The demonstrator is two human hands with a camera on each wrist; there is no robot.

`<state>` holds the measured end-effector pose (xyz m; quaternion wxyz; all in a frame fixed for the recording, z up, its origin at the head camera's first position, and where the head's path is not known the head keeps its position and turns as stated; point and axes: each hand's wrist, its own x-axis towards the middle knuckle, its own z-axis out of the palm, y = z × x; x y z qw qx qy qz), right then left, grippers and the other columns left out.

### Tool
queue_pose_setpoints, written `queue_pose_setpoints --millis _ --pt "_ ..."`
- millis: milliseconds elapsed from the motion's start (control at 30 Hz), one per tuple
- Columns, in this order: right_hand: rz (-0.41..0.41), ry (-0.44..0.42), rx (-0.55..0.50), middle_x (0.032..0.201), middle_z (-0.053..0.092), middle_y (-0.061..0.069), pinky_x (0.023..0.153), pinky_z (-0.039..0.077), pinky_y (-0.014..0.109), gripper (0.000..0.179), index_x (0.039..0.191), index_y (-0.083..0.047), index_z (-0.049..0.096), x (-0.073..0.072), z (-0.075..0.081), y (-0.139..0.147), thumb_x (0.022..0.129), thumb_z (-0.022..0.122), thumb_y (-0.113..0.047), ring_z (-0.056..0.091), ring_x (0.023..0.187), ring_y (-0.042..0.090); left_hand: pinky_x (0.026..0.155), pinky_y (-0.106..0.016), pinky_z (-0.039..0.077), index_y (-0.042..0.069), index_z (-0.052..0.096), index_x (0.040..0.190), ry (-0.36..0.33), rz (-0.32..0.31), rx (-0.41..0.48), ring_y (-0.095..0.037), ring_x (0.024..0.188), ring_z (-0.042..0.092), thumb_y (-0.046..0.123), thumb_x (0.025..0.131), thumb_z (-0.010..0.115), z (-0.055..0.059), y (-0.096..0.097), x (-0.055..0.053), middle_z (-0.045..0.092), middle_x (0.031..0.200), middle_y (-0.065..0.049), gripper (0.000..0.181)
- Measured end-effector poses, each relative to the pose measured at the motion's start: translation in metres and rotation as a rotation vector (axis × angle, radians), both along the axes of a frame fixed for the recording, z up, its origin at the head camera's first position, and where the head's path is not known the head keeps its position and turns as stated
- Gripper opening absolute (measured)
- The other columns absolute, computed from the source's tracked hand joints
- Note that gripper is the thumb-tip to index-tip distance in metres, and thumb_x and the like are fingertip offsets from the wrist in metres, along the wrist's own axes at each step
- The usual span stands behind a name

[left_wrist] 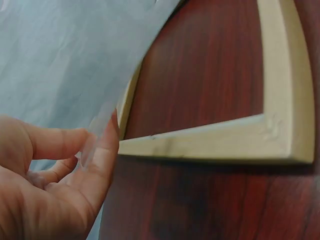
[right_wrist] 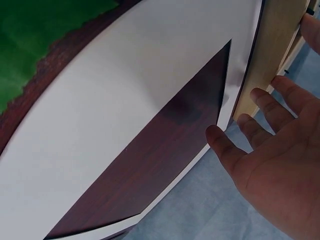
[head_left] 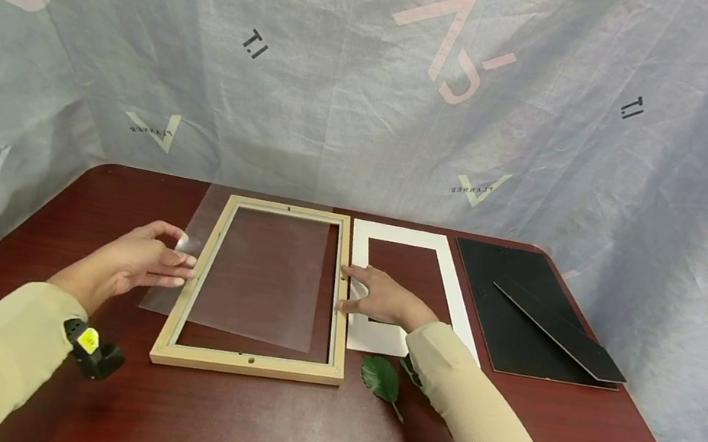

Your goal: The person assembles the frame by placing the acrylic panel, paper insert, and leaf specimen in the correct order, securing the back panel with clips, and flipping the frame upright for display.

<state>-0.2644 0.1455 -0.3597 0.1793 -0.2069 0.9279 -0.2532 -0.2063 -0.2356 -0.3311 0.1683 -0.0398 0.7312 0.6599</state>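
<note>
A light wooden picture frame lies on the table, its opening facing up. A clear plastic sheet overlaps it and sticks out past its left and far sides. At the frame's left side, my left hand pinches the sheet's edge between thumb and fingertips, as the left wrist view shows up close. My right hand is at the frame's right side, fingertips right at the wood. Its fingers are spread and hold nothing in the right wrist view. Beneath this hand lies a white mat board with a rectangular cutout.
A black backing board lies at the right, with a folded-out stand rising from it. A green leaf lies by the mat board's near edge, another partly hidden under the right sleeve. A printed grey cloth hangs behind the table.
</note>
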Motion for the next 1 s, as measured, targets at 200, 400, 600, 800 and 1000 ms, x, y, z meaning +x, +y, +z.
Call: queue_pose_setpoints --millis 200,400,600,800,1000 --pt "-0.005 -0.009 -0.013 0.165 0.027 0.016 0.12 0.021 0.055 0.076 0.16 -0.014 0.036 0.001 0.0 -0.001 0.096 0.072 -0.031 0.014 0.154 0.035 0.073 -0.028 0.059 -0.003 0.031 0.133 -0.016 -0.004 0.004 -0.011 0.08 0.072 -0.006 0.103 0.047 -0.006 0.015 0.002 0.069 0.092 -0.002 0.034" --pt "-0.005 -0.009 -0.012 0.165 0.026 0.018 0.12 0.021 0.055 0.075 0.159 -0.014 0.036 0.0 -0.001 -0.001 0.096 0.072 -0.031 0.015 0.154 0.036 0.074 -0.029 0.059 -0.003 0.029 0.134 -0.015 -0.016 -0.004 -0.012 0.082 0.072 -0.005 0.103 0.046 -0.01 0.022 0.004 0.068 0.098 -0.006 0.035" --pt "-0.004 -0.015 -0.012 0.165 0.025 0.018 0.12 0.022 0.055 0.075 0.16 -0.014 0.036 0.0 -0.001 -0.001 0.096 0.072 -0.031 0.015 0.154 0.036 0.075 -0.03 0.059 -0.003 0.028 0.133 -0.017 -0.015 0.01 -0.012 0.083 0.072 -0.006 0.103 0.046 -0.015 0.025 0.007 0.068 0.101 -0.008 0.035" --pt "-0.01 -0.027 -0.011 0.166 0.023 0.018 0.12 0.022 0.055 0.075 0.16 -0.016 0.035 0.0 -0.001 0.0 0.097 0.071 -0.032 0.013 0.155 0.035 0.076 -0.031 0.06 -0.002 0.028 0.133 -0.029 -0.005 0.012 -0.013 0.083 0.072 -0.006 0.103 0.046 -0.016 0.026 0.008 0.068 0.101 -0.009 0.035" --pt "-0.009 -0.025 -0.01 0.166 0.024 0.018 0.12 0.021 0.056 0.075 0.16 -0.015 0.036 0.001 0.0 0.0 0.096 0.071 -0.032 0.013 0.155 0.035 0.075 -0.03 0.06 -0.004 0.025 0.135 -0.038 0.0 0.007 -0.013 0.082 0.072 -0.007 0.102 0.046 -0.015 0.029 0.009 0.068 0.1 -0.009 0.039"
